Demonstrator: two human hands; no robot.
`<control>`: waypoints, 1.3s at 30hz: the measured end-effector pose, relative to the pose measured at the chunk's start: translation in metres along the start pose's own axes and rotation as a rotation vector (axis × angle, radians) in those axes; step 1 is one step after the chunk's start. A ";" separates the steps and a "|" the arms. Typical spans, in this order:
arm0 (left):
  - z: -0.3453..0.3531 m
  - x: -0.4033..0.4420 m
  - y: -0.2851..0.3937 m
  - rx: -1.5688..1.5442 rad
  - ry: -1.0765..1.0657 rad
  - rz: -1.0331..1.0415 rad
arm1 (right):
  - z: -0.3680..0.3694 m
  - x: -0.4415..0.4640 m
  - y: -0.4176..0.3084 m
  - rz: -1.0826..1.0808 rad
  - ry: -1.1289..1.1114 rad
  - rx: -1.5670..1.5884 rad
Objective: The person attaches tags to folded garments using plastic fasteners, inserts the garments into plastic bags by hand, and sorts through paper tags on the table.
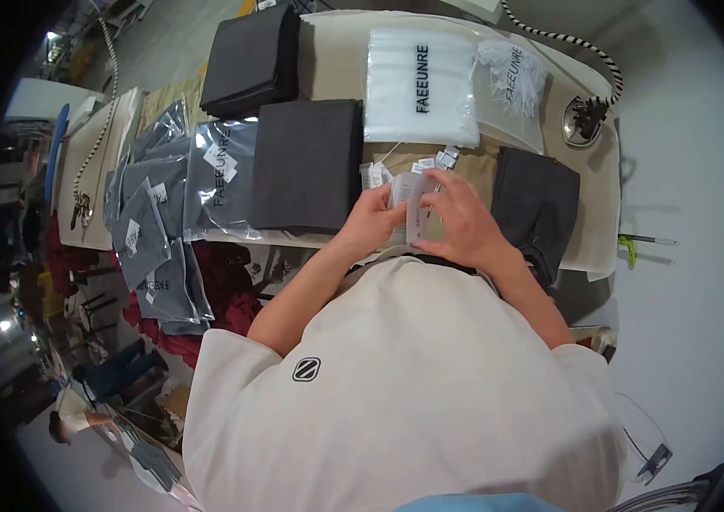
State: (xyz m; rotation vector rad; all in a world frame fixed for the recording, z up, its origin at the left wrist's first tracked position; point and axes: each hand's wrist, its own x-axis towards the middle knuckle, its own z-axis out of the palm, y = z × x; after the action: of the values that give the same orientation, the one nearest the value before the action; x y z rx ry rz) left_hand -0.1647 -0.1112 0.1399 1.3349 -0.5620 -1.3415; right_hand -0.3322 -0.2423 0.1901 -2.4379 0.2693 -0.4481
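Near the table's front edge, my left hand point(370, 224) is closed on a small stack of white printed tags point(404, 188). Just to the right, my right hand point(464, 224) has its fingers curled round a whitish translucent strip point(417, 213) that stands upright between the hands. More white labels point(424, 165) lie just beyond my fingers on a tan surface point(473, 171). A folded dark garment point(306, 166) is on the left of my hands, and another dark garment point(537, 200) is on the right.
Behind my hands lie a stack of clear printed bags point(421, 85) and a smaller bag with white strings point(511, 81). An iron point(584, 121) stands at the right. Bagged grey garments point(153, 213) and a dark stack point(251, 60) are leftward. A person point(76, 414) is far off at lower left.
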 end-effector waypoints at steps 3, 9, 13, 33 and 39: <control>0.006 -0.002 0.010 0.046 -0.021 0.037 | 0.004 0.001 -0.002 -0.063 0.013 -0.076; 0.012 -0.007 0.014 -0.109 0.014 -0.054 | 0.009 -0.005 -0.006 -0.049 0.057 -0.108; 0.010 -0.012 0.025 -0.216 0.004 -0.147 | 0.009 -0.007 -0.005 -0.039 0.028 -0.078; -0.012 -0.024 0.022 -0.481 -0.169 -0.232 | 0.024 -0.006 -0.002 0.055 -0.021 0.196; -0.011 -0.028 0.022 -0.485 -0.143 -0.147 | 0.030 -0.003 0.025 0.013 0.022 0.375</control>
State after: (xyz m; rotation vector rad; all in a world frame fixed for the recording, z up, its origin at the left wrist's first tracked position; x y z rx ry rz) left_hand -0.1536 -0.0884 0.1675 0.9005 -0.2113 -1.5798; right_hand -0.3253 -0.2438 0.1514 -2.0657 0.1906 -0.4734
